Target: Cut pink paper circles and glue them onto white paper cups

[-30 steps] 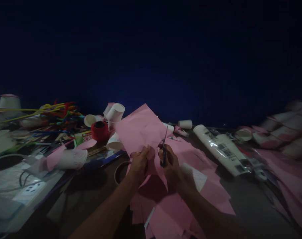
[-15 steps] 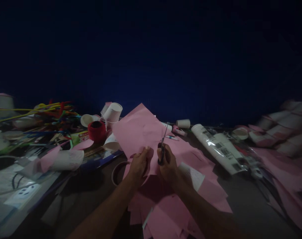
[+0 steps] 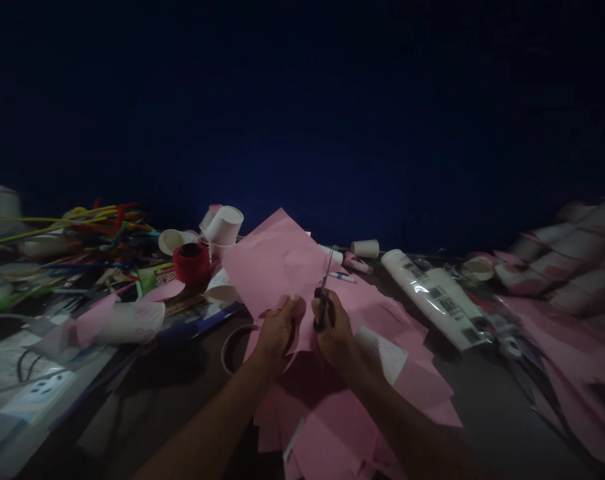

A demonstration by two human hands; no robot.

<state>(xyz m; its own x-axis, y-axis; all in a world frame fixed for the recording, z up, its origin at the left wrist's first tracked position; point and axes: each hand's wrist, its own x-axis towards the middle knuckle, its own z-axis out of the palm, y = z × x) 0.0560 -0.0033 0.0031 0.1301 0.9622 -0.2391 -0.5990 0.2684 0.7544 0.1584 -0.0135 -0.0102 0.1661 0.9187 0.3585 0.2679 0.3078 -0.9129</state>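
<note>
A sheet of pink paper (image 3: 275,257) is raised with one corner pointing up, pinched near its lower edge by my left hand (image 3: 278,328). My right hand (image 3: 336,333) is closed around the dark handles of a pair of scissors (image 3: 326,280). Their blades point upward at the right edge of the sheet; whether they touch the paper I cannot tell. Under both hands lies a spread of pink paper pieces (image 3: 332,433). A small white paper (image 3: 382,353) rests on them beside my right wrist. A roll of tape (image 3: 232,350) lies left of my left hand.
White paper cups (image 3: 224,225) and a red yarn spool (image 3: 191,263) stand behind to the left, near colourful pipe cleaners (image 3: 107,227). A power strip (image 3: 42,393) lies at left. Wrapped cups (image 3: 432,300) and piled cups (image 3: 577,253) are at right.
The whole view has shifted slightly to the left. My hands, the raised pink sheet and the scissors keep nearly the same position relative to each other.
</note>
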